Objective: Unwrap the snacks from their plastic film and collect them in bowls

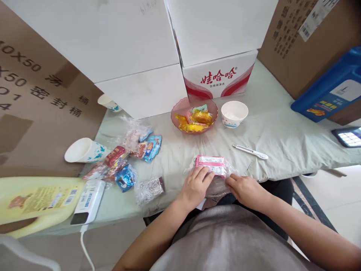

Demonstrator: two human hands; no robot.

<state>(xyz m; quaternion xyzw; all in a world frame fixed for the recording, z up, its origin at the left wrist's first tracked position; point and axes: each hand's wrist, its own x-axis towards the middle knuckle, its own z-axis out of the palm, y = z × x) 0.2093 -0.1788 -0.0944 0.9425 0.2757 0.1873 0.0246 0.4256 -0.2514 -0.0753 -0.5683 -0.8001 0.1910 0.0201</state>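
Note:
A pink-and-white packet (210, 164) lies at the table's front edge inside a clear plastic bag (230, 168). My left hand (196, 187) is closed over the packet's lower left corner, with bent fingertips resting on top; its underside is hidden. At the bag's right side, my right hand (248, 191) has its fingers pressed together on the plastic edge. Beyond the packet stands a pink scalloped bowl (175, 109) with yellow and other wrapped snacks (197, 120) in it. A white utility knife (250, 151) lies to the right, apart from both hands.
A white paper bowl (234, 113) stands near the water carton (220, 77). Several snack wrappers (124, 160) and a tipped paper cup (84, 150) lie left, with a power strip (88, 201) and yellow jug (39, 203). A blue jug (329, 88) and phone (348, 136) are right.

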